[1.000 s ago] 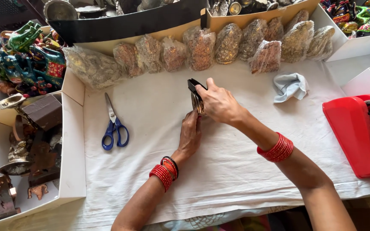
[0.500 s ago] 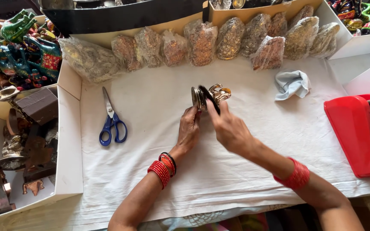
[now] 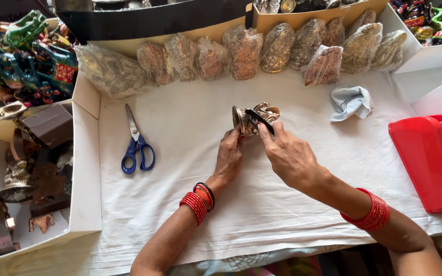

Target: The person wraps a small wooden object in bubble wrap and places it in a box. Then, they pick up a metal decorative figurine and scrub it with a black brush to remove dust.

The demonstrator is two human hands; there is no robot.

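A small metal figurine (image 3: 262, 115), silver and gold in colour, is held over the white cloth (image 3: 190, 204) in the middle of the table. My left hand (image 3: 229, 155) grips it from below at its round base. My right hand (image 3: 288, 154) holds it from the right, with a dark strip under the index finger across the figurine. Both wrists wear red bangles.
Blue-handled scissors (image 3: 136, 144) lie to the left. A red tape dispenser (image 3: 431, 158) stands at the right and a crumpled grey rag (image 3: 351, 101) lies behind it. Several wrapped figurines (image 3: 241, 51) line the back. White boxes (image 3: 85, 153) of metal ornaments stand at the left.
The figurine has been turned so its gold-coloured side shows to the right. Both hands stay on it, close to the same spot.
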